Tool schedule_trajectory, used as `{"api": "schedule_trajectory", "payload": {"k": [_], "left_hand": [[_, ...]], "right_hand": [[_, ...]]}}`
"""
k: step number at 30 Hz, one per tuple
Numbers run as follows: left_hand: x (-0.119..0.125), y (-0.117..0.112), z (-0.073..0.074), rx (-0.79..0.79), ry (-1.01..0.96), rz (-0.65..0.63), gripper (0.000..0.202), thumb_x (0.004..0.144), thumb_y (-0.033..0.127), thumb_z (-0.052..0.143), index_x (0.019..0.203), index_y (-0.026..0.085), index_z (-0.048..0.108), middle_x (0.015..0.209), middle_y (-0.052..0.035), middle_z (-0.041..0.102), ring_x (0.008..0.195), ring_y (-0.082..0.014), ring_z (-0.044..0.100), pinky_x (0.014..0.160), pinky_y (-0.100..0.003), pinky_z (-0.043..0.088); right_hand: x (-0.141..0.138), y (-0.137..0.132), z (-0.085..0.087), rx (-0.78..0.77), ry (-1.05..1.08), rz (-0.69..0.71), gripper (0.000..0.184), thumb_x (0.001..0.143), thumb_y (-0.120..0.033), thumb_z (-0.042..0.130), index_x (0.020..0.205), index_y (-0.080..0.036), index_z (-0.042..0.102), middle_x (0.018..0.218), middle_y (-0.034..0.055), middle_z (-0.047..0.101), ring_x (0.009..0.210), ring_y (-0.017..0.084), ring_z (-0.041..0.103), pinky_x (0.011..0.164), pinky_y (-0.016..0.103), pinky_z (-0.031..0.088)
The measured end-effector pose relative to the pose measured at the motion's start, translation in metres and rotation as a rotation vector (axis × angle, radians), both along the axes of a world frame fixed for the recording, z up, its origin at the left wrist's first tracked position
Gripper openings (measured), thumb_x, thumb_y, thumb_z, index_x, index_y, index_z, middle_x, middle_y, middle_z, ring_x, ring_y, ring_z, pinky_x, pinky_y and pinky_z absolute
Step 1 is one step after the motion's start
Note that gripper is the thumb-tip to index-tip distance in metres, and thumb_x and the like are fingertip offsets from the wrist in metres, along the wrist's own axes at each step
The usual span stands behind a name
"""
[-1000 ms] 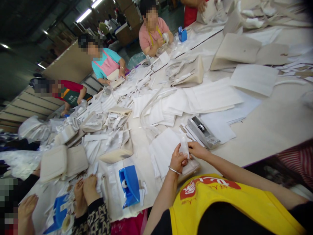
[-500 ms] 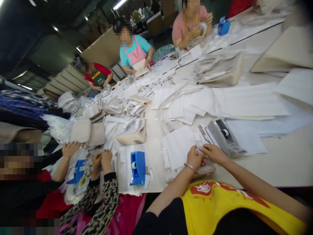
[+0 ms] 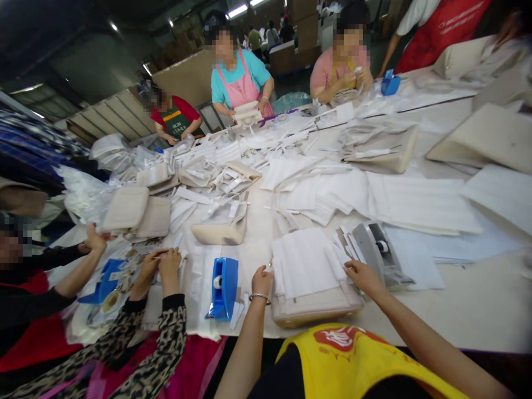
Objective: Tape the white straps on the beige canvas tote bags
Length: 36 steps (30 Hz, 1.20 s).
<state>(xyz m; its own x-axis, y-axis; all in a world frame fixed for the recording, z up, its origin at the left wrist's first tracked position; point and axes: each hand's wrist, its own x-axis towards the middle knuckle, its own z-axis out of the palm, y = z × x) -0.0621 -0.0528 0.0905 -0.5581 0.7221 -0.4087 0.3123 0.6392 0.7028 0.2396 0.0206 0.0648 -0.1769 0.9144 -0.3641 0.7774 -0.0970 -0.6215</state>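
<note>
A cream handbag (image 3: 320, 307) lies before me on the table, with a white foam sheet (image 3: 305, 260) over its upper part. My left hand (image 3: 261, 282), with a twisted bracelet at the wrist, is closed at the bag's left side. A small gold-coloured metal fitting (image 3: 270, 262) shows at its fingertips. At the bag's right side my right hand (image 3: 364, 276) is closed in a pinch beside the white wrapping. What sits between those fingers is too small to make out. A grey tape dispenser (image 3: 384, 252) stands just beyond my right hand.
To the left stands a blue tape dispenser (image 3: 224, 288), with a co-worker's hands (image 3: 160, 269) beyond it. Another cream bag (image 3: 220, 230) and piled foam sheets (image 3: 419, 199) lie further back. Several people work along the far side.
My hands have moved apart, from together above the bag's right part to its two sides. The bag and its foam sheet show more fully. The camera view has shifted.
</note>
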Motion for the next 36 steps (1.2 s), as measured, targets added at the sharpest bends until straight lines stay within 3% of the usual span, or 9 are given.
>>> {"api": "schedule_trajectory", "payload": {"k": [3,7,14,19,24,27,30,33,36], "left_hand": [[-0.008,-0.013,-0.022,-0.012,-0.13,-0.006,0.037,0.07,0.022,0.047,0.105,0.009,0.05,0.064,-0.003,0.059,0.06,-0.0134,0.055,0.059,-0.026,0.046],[-0.004,-0.024,-0.029,0.056,-0.151,-0.018,0.03,0.069,0.021,0.048,0.097,0.013,0.055,0.075,-0.0042,0.061,0.066,-0.0117,0.055,0.061,-0.023,0.045],[0.0,-0.039,-0.012,-0.023,-0.074,-0.055,0.025,0.069,0.026,0.048,0.089,0.012,0.054,0.07,-0.0044,0.06,0.061,-0.0125,0.054,0.059,-0.025,0.044],[0.006,-0.047,-0.001,-0.021,0.024,-0.095,0.023,0.069,0.026,0.047,0.088,0.015,0.055,0.076,-0.0052,0.061,0.073,-0.0149,0.056,0.068,-0.027,0.043],[0.005,-0.048,0.007,-0.036,-0.026,-0.136,0.02,0.067,0.02,0.045,0.081,0.014,0.058,0.081,-0.0058,0.063,0.077,-0.0152,0.055,0.074,-0.027,0.042],[0.003,-0.048,0.01,-0.03,-0.075,-0.13,0.02,0.066,0.019,0.046,0.08,0.014,0.059,0.08,-0.0061,0.063,0.076,-0.0152,0.055,0.074,-0.027,0.042],[0.002,-0.05,0.009,-0.015,-0.115,-0.109,0.018,0.065,0.021,0.048,0.078,0.013,0.059,0.078,-0.0063,0.063,0.074,-0.0158,0.055,0.072,-0.028,0.043],[-0.005,-0.052,0.005,0.003,-0.14,-0.146,0.016,0.066,0.021,0.048,0.075,0.015,0.059,0.075,-0.005,0.063,0.072,-0.0158,0.055,0.07,-0.028,0.043],[-0.019,-0.041,0.001,0.042,-0.06,-0.173,0.015,0.067,0.02,0.047,0.073,0.017,0.06,0.076,-0.004,0.063,0.073,-0.0155,0.055,0.072,-0.028,0.042]], "right_hand": [[0.0,-0.005,0.003,-0.05,-0.013,0.03,0.028,0.071,-0.022,0.04,0.095,-0.012,0.05,0.062,0.0013,0.056,0.058,0.013,0.051,0.057,0.024,0.036],[0.002,-0.008,0.012,-0.053,-0.032,0.147,0.045,0.069,-0.02,0.04,0.113,-0.011,0.043,0.058,-0.0012,0.052,0.056,0.013,0.049,0.056,0.024,0.035],[-0.004,0.001,0.025,-0.006,-0.217,0.354,0.042,0.067,-0.016,0.04,0.108,-0.014,0.051,0.067,0.0031,0.06,0.063,0.014,0.053,0.059,0.024,0.035],[0.001,0.007,0.026,-0.058,-0.193,0.503,0.034,0.068,-0.016,0.039,0.098,-0.016,0.056,0.07,0.0045,0.063,0.064,0.015,0.055,0.06,0.025,0.038],[0.004,0.033,0.041,-0.041,-0.324,0.449,0.032,0.071,-0.022,0.044,0.098,-0.013,0.058,0.091,0.0126,0.062,0.084,0.022,0.056,0.074,0.032,0.041],[-0.025,0.047,0.055,0.19,-0.283,0.425,0.039,0.077,-0.033,0.04,0.108,-0.013,0.053,0.108,0.0149,0.054,0.101,0.024,0.048,0.086,0.037,0.037],[-0.072,0.043,0.054,0.345,-0.125,0.596,0.051,0.077,-0.043,0.04,0.123,-0.021,0.037,0.131,0.0099,0.033,0.121,0.024,0.026,0.098,0.041,0.024],[-0.109,0.021,0.035,0.239,-0.095,0.765,0.059,0.075,-0.052,0.039,0.127,-0.027,0.027,0.137,0.0078,0.02,0.125,0.027,0.012,0.1,0.047,0.016],[-0.122,0.001,0.012,0.109,-0.147,0.814,0.059,0.075,-0.056,0.033,0.127,-0.028,0.025,0.138,0.0095,0.013,0.126,0.028,0.007,0.099,0.051,0.01]]}}
